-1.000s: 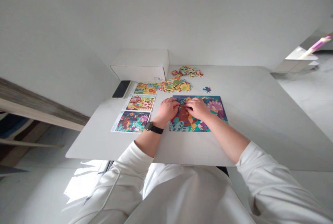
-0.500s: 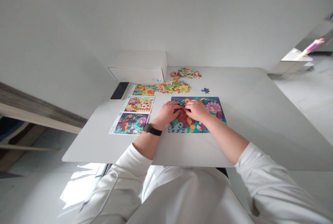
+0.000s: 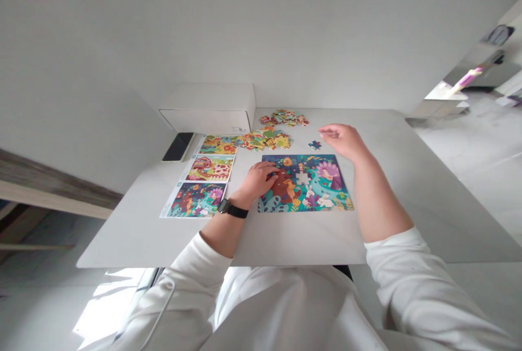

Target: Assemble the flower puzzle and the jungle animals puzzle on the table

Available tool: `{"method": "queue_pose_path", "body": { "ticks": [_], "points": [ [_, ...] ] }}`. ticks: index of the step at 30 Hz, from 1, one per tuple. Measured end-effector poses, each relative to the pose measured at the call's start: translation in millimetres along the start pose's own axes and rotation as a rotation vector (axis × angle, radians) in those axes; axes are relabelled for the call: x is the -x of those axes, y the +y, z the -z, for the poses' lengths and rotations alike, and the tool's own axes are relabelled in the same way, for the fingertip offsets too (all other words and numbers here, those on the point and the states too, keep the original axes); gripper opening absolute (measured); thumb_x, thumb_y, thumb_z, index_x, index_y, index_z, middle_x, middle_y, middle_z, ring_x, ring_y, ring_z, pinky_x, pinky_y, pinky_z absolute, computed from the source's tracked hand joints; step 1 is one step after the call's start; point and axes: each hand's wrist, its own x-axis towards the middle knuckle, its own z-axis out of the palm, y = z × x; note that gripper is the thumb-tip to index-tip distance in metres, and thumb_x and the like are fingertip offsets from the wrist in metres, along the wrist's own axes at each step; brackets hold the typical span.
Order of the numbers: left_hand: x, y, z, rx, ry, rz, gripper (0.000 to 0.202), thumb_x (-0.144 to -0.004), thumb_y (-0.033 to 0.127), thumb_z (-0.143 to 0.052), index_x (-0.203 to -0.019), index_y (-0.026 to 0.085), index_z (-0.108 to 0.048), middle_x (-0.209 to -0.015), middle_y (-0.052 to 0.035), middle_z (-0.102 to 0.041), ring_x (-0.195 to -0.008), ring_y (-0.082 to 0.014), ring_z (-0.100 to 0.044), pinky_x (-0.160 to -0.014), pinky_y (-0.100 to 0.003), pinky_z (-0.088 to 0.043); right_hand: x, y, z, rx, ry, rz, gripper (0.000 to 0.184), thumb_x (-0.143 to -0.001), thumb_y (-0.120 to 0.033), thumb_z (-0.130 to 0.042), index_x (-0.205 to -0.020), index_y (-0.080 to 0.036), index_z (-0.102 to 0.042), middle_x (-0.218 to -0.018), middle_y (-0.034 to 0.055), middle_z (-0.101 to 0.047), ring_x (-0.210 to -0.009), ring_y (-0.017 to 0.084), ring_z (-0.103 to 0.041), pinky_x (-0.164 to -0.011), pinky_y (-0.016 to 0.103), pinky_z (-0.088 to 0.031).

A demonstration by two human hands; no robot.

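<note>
A colourful jigsaw puzzle (image 3: 326,174) lies flat on the table in front of me, with one piece-shaped gap showing the pale surface near its middle. My left hand (image 3: 261,179) rests on the puzzle's left side, its fingers stretched out over the dark blue and brown part. My right hand (image 3: 341,139) is raised above the table beyond the puzzle's far right corner, fingers extended and nothing seen in them. Just left of its fingertips is a small dark blue puzzle piece (image 3: 315,145), lying apart from the puzzle.
Two heaps of loose pieces, a yellow-green heap (image 3: 265,139) and a red-green heap (image 3: 284,117), lie at the back. Left are a picture sheet (image 3: 209,168), a phone (image 3: 178,147) and a white box (image 3: 206,117). A wall stands behind the table (image 3: 293,239).
My right hand has left the puzzle and moved right and away towards the loose blue piece, uncovering the gap. My left hand stays on the puzzle's left side. The view has shifted slightly.
</note>
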Motion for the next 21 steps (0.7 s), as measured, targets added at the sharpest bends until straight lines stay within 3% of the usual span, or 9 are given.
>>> {"method": "queue_pose_path", "body": {
  "ticks": [3, 7, 15, 21],
  "points": [
    [0.2, -2.3, -2.2, -0.004, 0.005, -0.002, 0.029, -0.098, 0.023, -0.066, -0.120, 0.026, -0.085, -0.139, -0.0092, -0.077, -0.134, -0.0310, -0.068, -0.122, -0.052, -0.051, -15.1, 32.7, 8.6, 0.043, -0.024, -0.119, 0.027, -0.092, -0.030, -0.076, -0.116, -0.021, -0.085, -0.112, 0.0081, -0.086, -0.106, 0.025, -0.079, -0.101, 0.039, -0.059],
    [0.8, -5.8, -4.5, -0.011, 0.012, 0.008, 0.028, -0.100, 0.026, -0.066, -0.121, 0.026, -0.084, -0.138, -0.0094, -0.077, -0.132, -0.0314, -0.068, -0.120, -0.053, -0.052, -33.4, 61.1, -3.9, 0.161, -0.076, -0.218, 0.030, -0.091, -0.024, -0.075, -0.119, -0.021, -0.085, -0.114, 0.0087, -0.086, -0.108, 0.026, -0.079, -0.102, 0.037, -0.057],
    [0.4, -7.1, -3.9, -0.011, 0.014, 0.033, 0.026, -0.101, 0.028, -0.065, -0.117, 0.027, -0.085, -0.136, -0.0073, -0.077, -0.128, -0.0304, -0.068, -0.117, -0.053, -0.053, -46.9, 83.9, -55.3, 0.318, -0.198, -0.240, 0.038, -0.089, -0.034, -0.083, -0.125, -0.023, -0.083, -0.123, 0.0096, -0.083, -0.111, 0.026, -0.077, -0.097, 0.032, -0.055],
    [-0.8, -8.0, -5.6, -0.024, 0.040, 0.046, 0.023, -0.099, 0.027, -0.066, -0.112, 0.026, -0.085, -0.132, -0.0082, -0.078, -0.123, -0.0305, -0.068, -0.113, -0.052, -0.055, -42.3, 94.8, -70.7, 0.363, -0.167, -0.174, 0.039, -0.081, -0.035, -0.092, -0.116, -0.021, -0.085, -0.122, 0.0129, -0.078, -0.106, 0.025, -0.074, -0.100, 0.032, -0.055]
  ]
}}
